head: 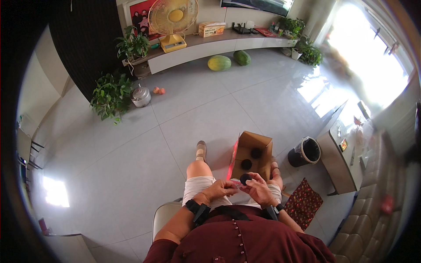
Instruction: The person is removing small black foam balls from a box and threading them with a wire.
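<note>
My right hand holds a small round black object between thumb and fingers, just above the near edge of an open cardboard box. Two similar round black objects lie inside, one nearer and one farther back. The box is brown inside, with a red outer side, and stands in front of my knees. My left hand is beside the right one with its fingertips drawn together. Something pale and pinkish shows between the hands, but I cannot tell whether the left fingers grip it.
A lined waste bin stands right of the box, beside a low table. A patterned mat lies near the sofa. Ahead are a metal kettle, two melons, potted plants and a yellow fan.
</note>
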A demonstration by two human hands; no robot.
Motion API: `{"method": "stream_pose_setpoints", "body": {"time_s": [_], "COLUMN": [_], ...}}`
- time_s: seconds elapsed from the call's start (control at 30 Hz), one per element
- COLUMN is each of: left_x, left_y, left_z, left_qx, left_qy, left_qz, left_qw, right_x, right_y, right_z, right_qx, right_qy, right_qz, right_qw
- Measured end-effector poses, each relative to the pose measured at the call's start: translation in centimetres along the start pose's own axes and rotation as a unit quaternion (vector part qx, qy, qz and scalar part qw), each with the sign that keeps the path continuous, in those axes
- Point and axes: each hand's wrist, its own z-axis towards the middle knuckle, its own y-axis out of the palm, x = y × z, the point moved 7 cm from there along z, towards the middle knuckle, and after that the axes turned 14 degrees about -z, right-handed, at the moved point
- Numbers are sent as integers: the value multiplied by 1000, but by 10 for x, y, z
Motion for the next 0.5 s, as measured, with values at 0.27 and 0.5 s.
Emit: {"method": "stream_pose_setpoints", "body": {"time_s": [0.27,0.5], "left_x": [23,17], "left_y": [7,-7], "left_z": [-10,-5], "left_qx": [46,105], "left_qy": [7,6], "left_qz": [-88,-50], "left_qw": [995,993], "right_x": [13,9], "right_y": [19,32], "right_z": [-5,-10], "right_qx": [-121,-148], "right_qy": [54,77], "right_qz": [-353,-233], "right_qw": [926,958]}}
